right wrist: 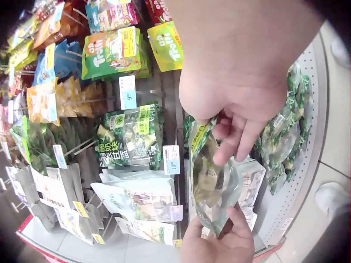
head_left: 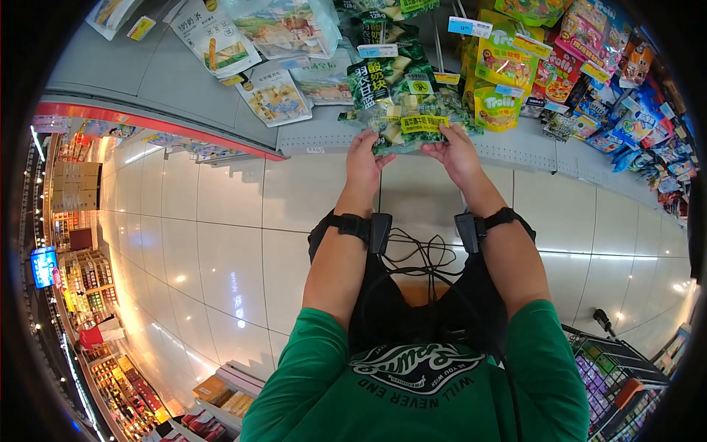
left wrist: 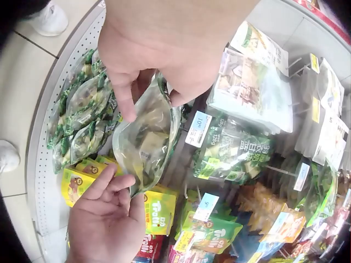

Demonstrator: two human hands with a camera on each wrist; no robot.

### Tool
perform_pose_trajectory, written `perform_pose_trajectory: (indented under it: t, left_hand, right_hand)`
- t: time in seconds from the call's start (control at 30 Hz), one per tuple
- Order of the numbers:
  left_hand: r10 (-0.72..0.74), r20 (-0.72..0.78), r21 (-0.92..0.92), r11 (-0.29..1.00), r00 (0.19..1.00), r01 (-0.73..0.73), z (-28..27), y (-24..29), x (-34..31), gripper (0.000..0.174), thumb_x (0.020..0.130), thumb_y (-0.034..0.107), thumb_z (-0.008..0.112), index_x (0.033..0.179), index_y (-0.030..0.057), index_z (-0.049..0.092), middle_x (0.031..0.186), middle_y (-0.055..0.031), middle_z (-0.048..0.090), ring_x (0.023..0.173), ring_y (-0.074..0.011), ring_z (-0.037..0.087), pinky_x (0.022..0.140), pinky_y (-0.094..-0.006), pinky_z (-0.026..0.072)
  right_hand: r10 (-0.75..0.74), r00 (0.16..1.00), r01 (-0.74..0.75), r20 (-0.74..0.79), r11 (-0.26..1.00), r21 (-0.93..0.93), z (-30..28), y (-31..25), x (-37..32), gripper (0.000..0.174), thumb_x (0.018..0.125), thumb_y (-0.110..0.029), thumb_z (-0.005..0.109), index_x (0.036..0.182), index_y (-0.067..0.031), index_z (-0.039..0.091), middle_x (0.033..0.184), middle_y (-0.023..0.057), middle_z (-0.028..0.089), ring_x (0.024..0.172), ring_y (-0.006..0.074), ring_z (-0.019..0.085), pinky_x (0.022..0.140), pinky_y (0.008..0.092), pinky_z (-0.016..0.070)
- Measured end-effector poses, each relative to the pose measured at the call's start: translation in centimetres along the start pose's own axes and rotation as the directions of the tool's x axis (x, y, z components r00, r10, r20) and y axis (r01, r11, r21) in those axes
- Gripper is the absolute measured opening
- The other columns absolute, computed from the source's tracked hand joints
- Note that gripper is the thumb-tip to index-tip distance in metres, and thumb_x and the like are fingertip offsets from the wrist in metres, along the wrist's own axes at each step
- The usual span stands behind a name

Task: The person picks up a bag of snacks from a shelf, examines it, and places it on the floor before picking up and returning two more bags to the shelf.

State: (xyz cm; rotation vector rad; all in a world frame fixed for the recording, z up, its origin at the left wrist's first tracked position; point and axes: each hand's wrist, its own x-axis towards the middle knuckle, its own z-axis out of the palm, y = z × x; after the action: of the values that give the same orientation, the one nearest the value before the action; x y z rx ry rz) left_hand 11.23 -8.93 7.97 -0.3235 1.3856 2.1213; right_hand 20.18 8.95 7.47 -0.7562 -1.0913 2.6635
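A green snack bag with a clear window [head_left: 401, 121] is held between both hands at the shelf's front edge. My left hand [head_left: 364, 163] pinches its left bottom corner, and my right hand [head_left: 458, 156] pinches the right one. In the left wrist view the bag's bottom [left wrist: 153, 148] faces the camera, the left hand [left wrist: 164, 55] at its upper end and the right hand [left wrist: 107, 219] at the other. The right wrist view shows the bag [right wrist: 211, 181] between the right hand [right wrist: 236, 98] above and the left hand [right wrist: 219, 244] below.
Matching green bags [right wrist: 129, 137] hang on hooks behind, and more lie on the grey shelf [right wrist: 304, 142]. White bags [head_left: 272, 96] stand at the left, yellow Trolli candy bags [head_left: 497, 108] at the right. A shopping cart [head_left: 615, 376] stands at the lower right; black cables [head_left: 423, 258] hang between the wrists.
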Motion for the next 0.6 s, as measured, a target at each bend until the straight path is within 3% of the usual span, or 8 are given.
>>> perform_pose_trajectory:
  t: [0.2,0.27,0.4,0.6]
  left_hand:
    - [0.018,-0.007,0.013,1.000,1.000,-0.018,0.3,0.1,-0.5,0.024,0.090,0.020,0.051,0.110,0.0080,0.049,0.102,-0.0083,0.057,0.084,-0.0233,0.061,0.070,-0.0342,0.0547]
    - [0.093,0.046,0.102,0.990,0.995,-0.097,0.3,0.1,-0.5,0.026,0.091,0.023,0.050,0.112,0.0069,0.048,0.105,-0.0103,0.055,0.083,-0.0237,0.062,0.067,-0.0336,0.0550]
    - [0.111,0.014,0.191,0.975,0.994,-0.111,0.8,0.4,-1.0,0.029,0.092,0.024,0.049,0.114,0.0054,0.046,0.108,-0.0116,0.054,0.080,-0.0248,0.063,0.063,-0.0329,0.0552]
    - [0.111,0.010,0.217,0.970,0.994,-0.111,0.6,0.3,-0.2,0.033,0.093,0.024,0.048,0.118,0.0047,0.043,0.109,-0.0133,0.055,0.076,-0.0277,0.065,0.059,-0.0322,0.0549]
  right_hand:
    - [0.013,1.000,-0.014,0.018,0.999,0.045,0.6,-0.1,-0.2,0.024,0.095,-0.018,0.047,0.114,-0.0020,0.047,0.088,0.0095,0.059,0.070,0.0196,0.062,0.077,0.0373,0.0552]
    - [0.018,0.999,-0.021,0.047,0.997,0.068,0.7,-0.4,-0.2,0.024,0.096,-0.018,0.047,0.114,-0.0020,0.047,0.087,0.0094,0.058,0.071,0.0201,0.062,0.077,0.0380,0.0551]
    - [0.004,0.996,-0.014,0.089,0.993,0.114,0.6,-0.2,0.1,0.023,0.096,-0.017,0.046,0.113,-0.0020,0.047,0.086,0.0093,0.058,0.072,0.0212,0.062,0.078,0.0392,0.0549]
    - [0.035,0.999,-0.038,0.030,0.993,0.112,1.4,-0.4,-0.6,0.022,0.096,-0.017,0.045,0.113,-0.0028,0.048,0.083,0.0095,0.058,0.073,0.0233,0.062,0.078,0.0411,0.0542]
